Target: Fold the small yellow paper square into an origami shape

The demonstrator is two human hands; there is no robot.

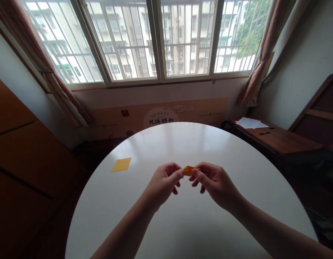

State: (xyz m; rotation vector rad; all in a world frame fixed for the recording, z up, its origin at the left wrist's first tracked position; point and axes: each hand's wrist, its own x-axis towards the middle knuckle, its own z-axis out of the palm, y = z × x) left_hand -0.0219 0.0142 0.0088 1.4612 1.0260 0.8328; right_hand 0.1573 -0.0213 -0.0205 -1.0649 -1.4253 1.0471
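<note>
A small piece of folded orange paper (188,171) is held up above the white table between my two hands. My left hand (166,180) pinches its left tip between thumb and forefinger. On the other side, my right hand (213,181) grips the right end, with the thumb pressed on its front face. The fingers partly cover the paper, so its full folded shape is hidden. To the left, a flat square of yellow-orange paper (121,164) lies on the tabletop, apart from both hands.
The round white table (101,212) spreads beneath my hands. At the right stands a wooden side table (293,138) bearing white paper sheets (251,123) and a dark pen-like object (264,133). Barred windows (186,39) and curtains (252,86) are beyond, with a wooden cabinet (18,162) at left.
</note>
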